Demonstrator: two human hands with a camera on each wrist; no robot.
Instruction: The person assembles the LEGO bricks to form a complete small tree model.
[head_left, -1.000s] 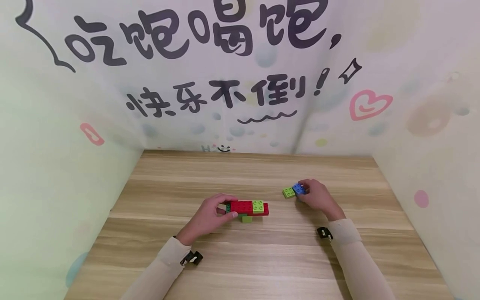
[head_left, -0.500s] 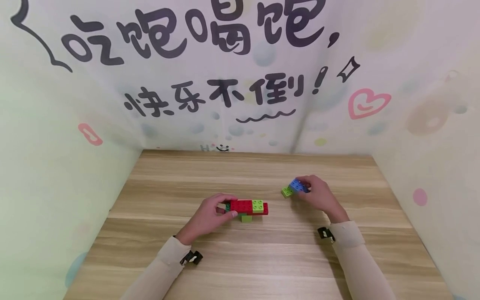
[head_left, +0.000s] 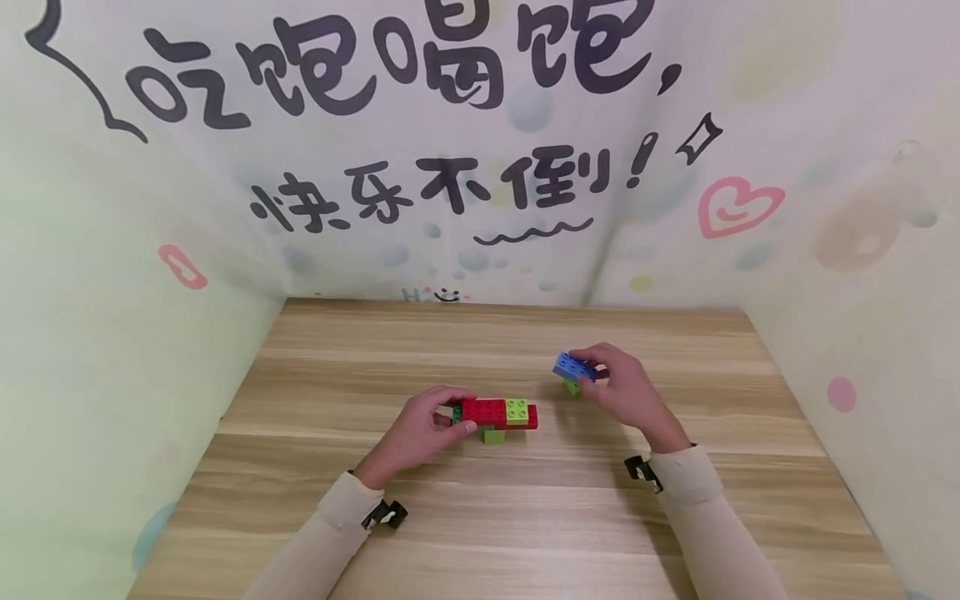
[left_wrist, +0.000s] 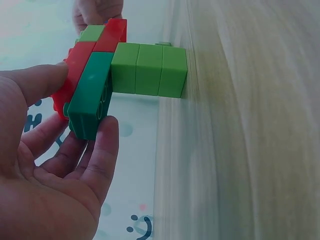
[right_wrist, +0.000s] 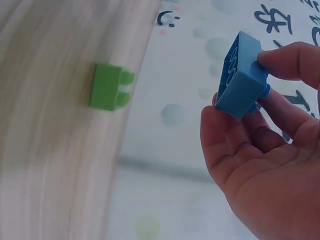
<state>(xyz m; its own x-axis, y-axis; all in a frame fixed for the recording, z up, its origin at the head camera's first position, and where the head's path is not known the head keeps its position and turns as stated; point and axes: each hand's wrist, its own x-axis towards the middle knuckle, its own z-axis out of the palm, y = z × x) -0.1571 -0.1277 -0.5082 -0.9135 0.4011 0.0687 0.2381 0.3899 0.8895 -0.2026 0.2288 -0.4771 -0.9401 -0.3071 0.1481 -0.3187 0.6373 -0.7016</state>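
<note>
At the middle of the table, my left hand (head_left: 416, 432) grips the left end of a toy building-brick build. Red bricks (head_left: 483, 411) and a light green brick (head_left: 517, 411) form its top. In the left wrist view, a dark green brick (left_wrist: 90, 92) lies beneath the red, and a column of light green bricks (left_wrist: 149, 69) reaches down to the table. My right hand (head_left: 628, 390) pinches a blue brick (right_wrist: 243, 77) between thumb and fingers, raised off the table and tilted, its hollow underside partly showing. Below it a loose light green brick (right_wrist: 106, 86) rests on the table, studs up.
The wood-grain table (head_left: 480, 517) ends at a printed back wall (head_left: 450, 250) with large lettering, and a pale side wall stands at each side. Both wrists carry a black strap device (head_left: 386, 514) at the cuff.
My right hand has lifted the blue brick from beside the loose light green brick and moved it left, over that brick. The left hand and its build have stayed in place.
</note>
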